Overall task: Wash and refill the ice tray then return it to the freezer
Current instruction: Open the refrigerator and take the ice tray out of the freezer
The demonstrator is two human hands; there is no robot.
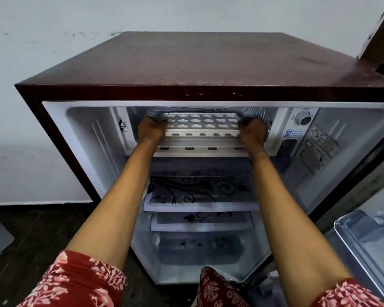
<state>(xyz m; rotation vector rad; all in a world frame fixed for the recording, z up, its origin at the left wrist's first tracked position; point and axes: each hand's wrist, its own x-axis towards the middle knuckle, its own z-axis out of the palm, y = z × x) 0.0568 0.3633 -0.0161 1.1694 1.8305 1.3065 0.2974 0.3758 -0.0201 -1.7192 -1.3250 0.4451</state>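
A small dark red fridge (186,63) stands against a pale wall (53,18), and its door (364,240) is open to the right. In the lower part, two glass shelves (200,193) with a black flower pattern lie one under the other, and a clear drawer (200,247) sits at the bottom. A round dial (304,119) and some printed stickers are just right of the freezer compartment (258,114).

Both bare forearms reach in above the shelves. The right wrist wears a thin bracelet (259,153), and the sleeves (75,282) are red cloth with pale leaves.

The lining of the fridge is smooth white plastic, and the freezer walls look like ribbed metal.

The ice tray (201,126) is white and rectangular, with rows of flower-shaped cells; I cannot tell if they hold water. It lies level at the mouth of the freezer compartment, just above a white ledge. The left hand (152,129) grips its left end and the right hand (252,132) grips its right end, with the fingers curled over the edges.
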